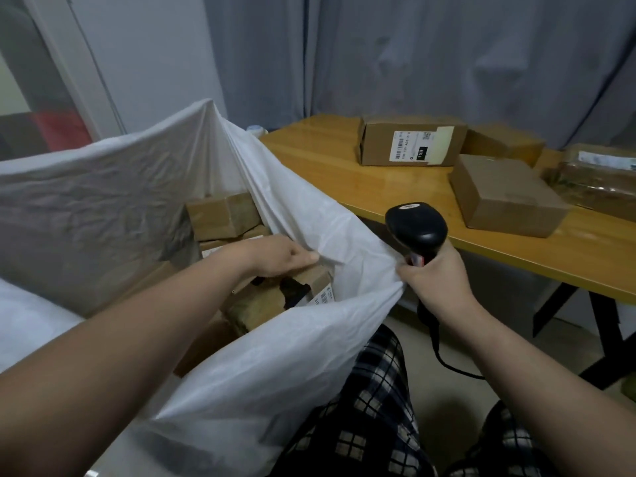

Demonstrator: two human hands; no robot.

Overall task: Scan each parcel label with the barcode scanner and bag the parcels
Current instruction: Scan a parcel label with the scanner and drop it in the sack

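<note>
Plaid trousers (375, 407), checked in dark and pale squares, fill the lower foreground. The white plastic bag (275, 356) stands open to the left. Its film is thin, crinkled and semi-translucent.

The right hand (437, 280) is wrapped around the handle of the black barcode scanner (416, 228). The same hand pinches a gathered fold of the bag rim against the handle. The scanner head is smooth, rounded and glossy. A black cable (444, 359) hangs from the base of the handle.

The left hand (282, 256) is inside the bag. Its fingers curl down over the top of a brown cardboard parcel (258, 304) and appear to grip it, but the fingertips are hidden. A white barcode label (323, 297) shows at this parcel's corner. A second bagged box (223, 215), taped and matte, lies deeper in the bag.

Further back, a varnished wooden table (344, 156) carries:
- a flat plain carton (506, 194);
- a labelled carton (409, 139) standing on its side;
- a film-wrapped package (599, 177) at the right edge.

A grey curtain (413, 46) hangs in soft folds behind the table.
</note>
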